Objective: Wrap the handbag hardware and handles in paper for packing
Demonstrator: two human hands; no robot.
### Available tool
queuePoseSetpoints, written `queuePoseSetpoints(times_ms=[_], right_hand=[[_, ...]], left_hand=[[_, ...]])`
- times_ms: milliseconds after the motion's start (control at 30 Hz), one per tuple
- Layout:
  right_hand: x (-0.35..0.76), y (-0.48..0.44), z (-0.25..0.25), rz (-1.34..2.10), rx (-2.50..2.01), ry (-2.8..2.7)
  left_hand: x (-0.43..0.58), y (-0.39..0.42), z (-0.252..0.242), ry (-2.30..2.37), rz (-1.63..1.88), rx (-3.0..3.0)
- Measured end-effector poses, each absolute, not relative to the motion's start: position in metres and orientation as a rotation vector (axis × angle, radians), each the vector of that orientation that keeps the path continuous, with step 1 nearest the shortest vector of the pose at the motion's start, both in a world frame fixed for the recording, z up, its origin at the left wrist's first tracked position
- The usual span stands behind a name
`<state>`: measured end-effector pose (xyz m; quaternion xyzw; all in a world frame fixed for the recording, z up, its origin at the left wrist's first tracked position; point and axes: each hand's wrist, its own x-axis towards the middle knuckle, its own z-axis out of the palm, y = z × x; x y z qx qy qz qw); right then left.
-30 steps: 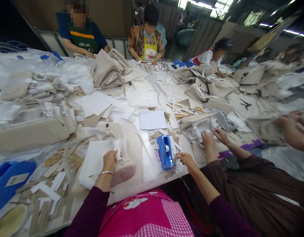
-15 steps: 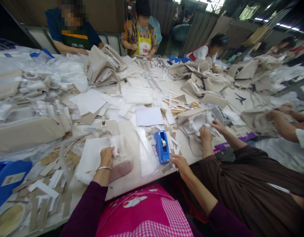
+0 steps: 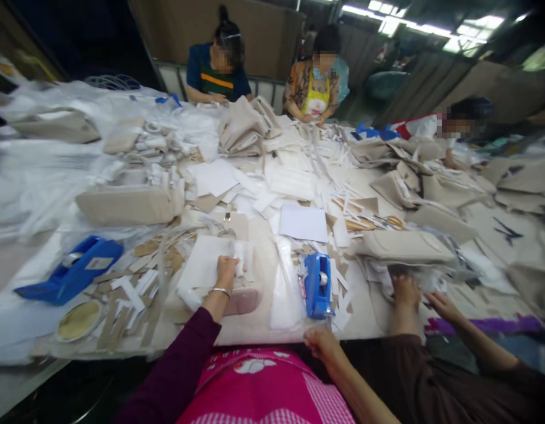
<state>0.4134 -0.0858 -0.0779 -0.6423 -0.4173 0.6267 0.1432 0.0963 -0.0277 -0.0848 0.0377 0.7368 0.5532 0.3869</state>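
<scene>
My left hand [image 3: 227, 272] is closed on a folded white paper piece [image 3: 240, 266], which lies on a larger white sheet [image 3: 202, 271] over a pink-tinted plastic packet [image 3: 242, 301]. A silver bangle sits on that wrist. My right hand [image 3: 320, 343] is at the table's near edge, just below a blue tape dispenser [image 3: 317, 285]; its fingers are curled, apparently pinching clear tape or film that I cannot make out well.
A second blue tape dispenser [image 3: 69, 272] and a tape roll [image 3: 79, 320] lie at the left among cardboard scraps. Beige bags [image 3: 131, 204] and white papers cover the table. A neighbour's hands [image 3: 405, 291] work on a beige bag at my right. Three people sit across.
The view has swung left, bringing the left dispenser into sight. My right hand has pulled back from beside the dispenser to the table's near edge. The left hand keeps its hold.
</scene>
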Motion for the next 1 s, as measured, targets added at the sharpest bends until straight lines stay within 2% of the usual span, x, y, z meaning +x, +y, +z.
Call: queuePoseSetpoints(times_ms=[167,300,633,1000], right_hand=[[0.276,0.01,-0.024,1.91,-1.233,-1.781],[0.173,0.066,-0.004,1.798,-1.194,-2.33],[0.1,0.092,-0.047,1.43,-1.424,-3.072],[0.095,0.097,-0.065,1.118,-1.499,-3.279]], left_hand=[[0.094,-0.032,-0.09,1.878,1.372,0.101],[0.093,-0.035,-0.09,1.877,1.339,0.097],[0.09,-0.039,-0.093,1.885,1.322,0.311],[0.092,-0.038,-0.086,1.979,1.288,0.376]])
